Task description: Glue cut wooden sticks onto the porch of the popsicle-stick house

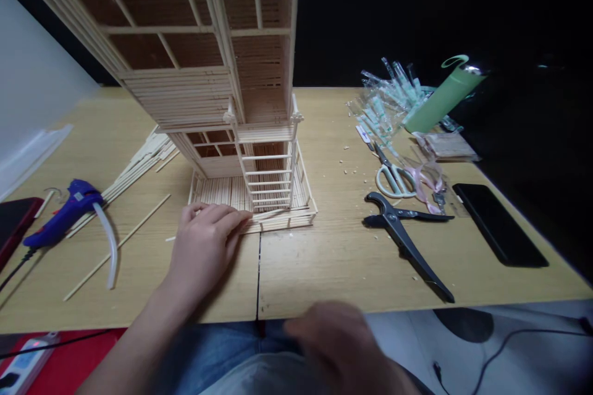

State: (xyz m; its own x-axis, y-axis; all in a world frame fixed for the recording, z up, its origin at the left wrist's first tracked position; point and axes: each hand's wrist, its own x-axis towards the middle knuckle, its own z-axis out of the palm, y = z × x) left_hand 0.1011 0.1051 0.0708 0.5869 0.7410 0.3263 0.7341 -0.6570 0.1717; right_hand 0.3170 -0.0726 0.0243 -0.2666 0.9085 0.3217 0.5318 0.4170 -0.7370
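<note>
A model house (194, 99) built from thin wooden sticks stands on the table, with a small ladder (269, 182) leading to its upper floor. My left hand (204, 244) is at the front edge of the base, its fingers closed on a thin wooden stick (273, 214) along the low railing (301, 219). The finger ends are partly hidden by the hand itself. Below the table edge, over my lap, my right hand (336, 339) is smeared by motion, so its fingers cannot be made out.
On the left lie a blue glue gun (65, 216) with a glue stick (111, 247) and loose wooden sticks (134, 166). To the right are black pliers (403, 234), scissors (393, 179), a phone (500, 222), a green bottle (442, 99) and plastic wrappers (380, 105).
</note>
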